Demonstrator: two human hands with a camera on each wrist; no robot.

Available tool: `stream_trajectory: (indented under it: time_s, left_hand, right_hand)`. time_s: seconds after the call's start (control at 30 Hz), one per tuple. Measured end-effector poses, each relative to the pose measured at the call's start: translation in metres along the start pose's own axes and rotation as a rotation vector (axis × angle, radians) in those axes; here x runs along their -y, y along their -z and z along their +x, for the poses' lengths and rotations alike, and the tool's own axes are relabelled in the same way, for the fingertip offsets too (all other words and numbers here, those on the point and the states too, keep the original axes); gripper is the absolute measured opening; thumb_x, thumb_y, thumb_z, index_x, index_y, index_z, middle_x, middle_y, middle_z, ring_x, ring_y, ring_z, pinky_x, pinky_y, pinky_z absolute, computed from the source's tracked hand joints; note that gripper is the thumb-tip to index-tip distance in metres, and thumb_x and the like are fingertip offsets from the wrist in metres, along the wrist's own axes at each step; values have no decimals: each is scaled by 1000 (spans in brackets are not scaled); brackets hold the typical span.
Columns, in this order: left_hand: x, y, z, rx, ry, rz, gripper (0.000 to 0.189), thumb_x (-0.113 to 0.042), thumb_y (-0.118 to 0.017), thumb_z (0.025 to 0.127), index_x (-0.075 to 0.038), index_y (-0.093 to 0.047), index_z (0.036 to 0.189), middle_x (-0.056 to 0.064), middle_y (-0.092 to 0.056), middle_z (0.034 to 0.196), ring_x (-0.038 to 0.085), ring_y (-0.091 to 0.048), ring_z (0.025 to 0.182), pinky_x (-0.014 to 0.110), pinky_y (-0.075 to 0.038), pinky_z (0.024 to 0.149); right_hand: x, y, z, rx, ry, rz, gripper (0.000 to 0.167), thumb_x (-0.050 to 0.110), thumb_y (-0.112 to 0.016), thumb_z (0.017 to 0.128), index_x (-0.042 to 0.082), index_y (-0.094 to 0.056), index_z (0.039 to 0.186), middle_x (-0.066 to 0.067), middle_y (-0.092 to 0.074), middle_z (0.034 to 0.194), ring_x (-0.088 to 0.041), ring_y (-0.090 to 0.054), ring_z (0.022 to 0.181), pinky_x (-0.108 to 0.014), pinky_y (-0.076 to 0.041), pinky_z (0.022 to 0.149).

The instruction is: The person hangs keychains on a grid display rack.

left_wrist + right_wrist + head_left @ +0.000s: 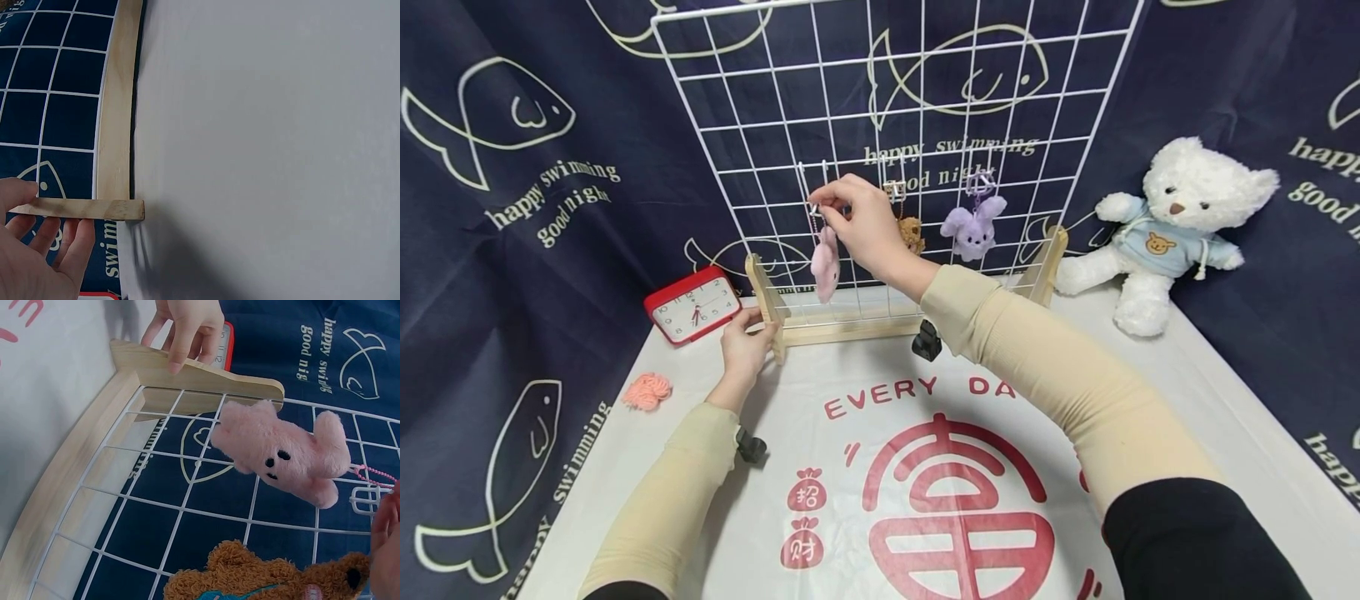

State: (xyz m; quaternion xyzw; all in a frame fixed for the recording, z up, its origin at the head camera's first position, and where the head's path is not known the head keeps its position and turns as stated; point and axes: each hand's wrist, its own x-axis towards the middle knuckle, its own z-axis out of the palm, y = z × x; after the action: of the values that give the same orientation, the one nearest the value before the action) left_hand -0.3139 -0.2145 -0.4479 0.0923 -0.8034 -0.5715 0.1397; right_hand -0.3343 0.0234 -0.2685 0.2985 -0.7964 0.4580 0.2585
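My right hand point(871, 227) pinches the top of a pink plush keychain point(825, 267) in front of a white wire grid rack point(842, 112). In the right wrist view the plush point(281, 450) hangs by a pink bead chain beside a white hook point(362, 499); whether its ring is on the hook I cannot tell. My left hand point(747, 346) grips the rack's left wooden foot point(767, 304), thumb on one side and fingers on the other in the left wrist view. A brown bear keychain point(912, 235) and a purple bunny keychain point(974, 229) hang farther right on the grid.
A red alarm clock point(694, 306) stands left of the rack, with a coral-coloured bundle point(647, 391) nearer on the white table. At right sits a white teddy bear point(1172, 233) in a blue top. Dark fish-print cloth point(497, 275) hangs behind.
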Motion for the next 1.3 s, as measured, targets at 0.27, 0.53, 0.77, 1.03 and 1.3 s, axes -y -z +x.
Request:
stream_trajectory:
  time_s: [0.27, 0.53, 0.77, 1.03, 1.3]
  left_hand:
    - [-1, -1, -1, -5, -8, 3, 33, -5, -71, 93, 0, -66, 126, 19, -67, 124, 35, -67, 106, 11, -55, 65]
    - [-3, -4, -1, -5, -16, -3, 37, -3, -70, 92, 0, -64, 128, 21, -67, 123, 37, -67, 104, 15, -56, 69]
    - [-4, -6, -8, -69, -86, 54, 39, 0, -72, 88, 4, -57, 124, 19, -63, 114, 35, -67, 99, 30, -58, 86]
    - [-9, -2, -23, -174, -186, 139, 25, 2, -69, 85, 2, -55, 105, 12, -60, 95, 25, -64, 82, 13, -48, 70]
    - [-14, -1, -34, -21, -329, 119, 26, 5, -70, 86, 5, -62, 110, 18, -66, 97, 23, -62, 84, 19, -52, 77]
  right_hand:
    - [0, -1, -2, 8, -43, -37, 25, -5, -65, 94, 2, -75, 115, -10, -61, 105, -19, -62, 92, -23, -53, 81]
    - [-1, -1, -7, 7, -60, 20, 32, -6, -60, 92, 0, -70, 122, -11, -54, 104, -19, -62, 87, -22, -52, 75]
    - [0, 2, -25, 8, -2, 135, 17, -3, -60, 93, 2, -66, 108, -6, -57, 96, -14, -57, 80, -24, -50, 67]
    - [-9, 7, -62, 74, -15, 171, 13, -1, -61, 93, 1, -65, 105, -6, -62, 93, -17, -57, 80, -26, -50, 66]
    - [-24, 18, -97, 160, -114, 194, 16, 1, -62, 94, 3, -67, 109, -6, -66, 95, -18, -60, 87, -32, -54, 71]
